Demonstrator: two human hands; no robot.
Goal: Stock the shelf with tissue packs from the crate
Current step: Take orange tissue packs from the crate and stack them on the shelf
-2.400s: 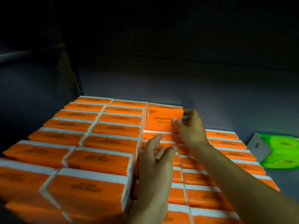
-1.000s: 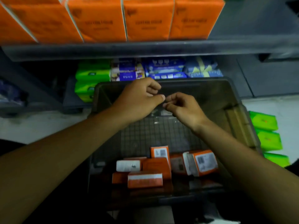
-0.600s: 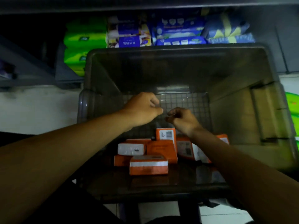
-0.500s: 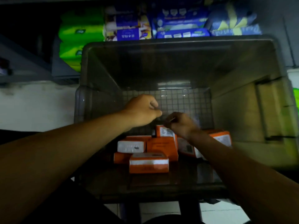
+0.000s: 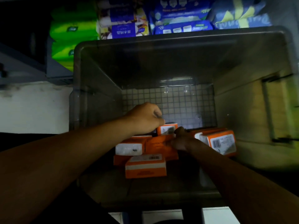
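- A dim stockroom aisle: a pale floor (image 5: pixel 32 107) and a low shelf (image 5: pixel 54 65) crammed with green packs (image 5: pixel 72 29), a blue-labelled pack (image 5: pixel 123 28) and a blue pack (image 5: pixel 182 21), all behind a smoky, translucent crate (image 5: pixel 97 75).
- Inside the crate, a small heap of orange tissue packs (image 5: pixel 145 167) lies on the gridded bottom, crowded toward the near wall.
- The step in hand appears to be the pick-up: both arms reach down into the crate and meet at an upright pack (image 5: pixel 167 129) on the far side of the heap.
- The left hand (image 5: pixel 145 118) hangs knuckles-up with fingers curled, its tips at the upright pack's top-left corner. Whether they pinch it is lost in shadow.
- The right hand (image 5: pixel 179 141) lies against that pack's right side and over a flat pack (image 5: pixel 160 149). Its grasp cannot be made out either.
- The next move likely calls for a firm hold on one or more packs, a lift clear of the crate's high walls, and a carry to the shelf being stocked, which is out of frame.
- Legible: barcode stickers on the upright pack and on a right-hand pack (image 5: pixel 221 141), and "80" on the blue pack. Chinese characters on the blue-labelled pack sit upside-down to the camera. The orange packs' brand print is too dim to read.
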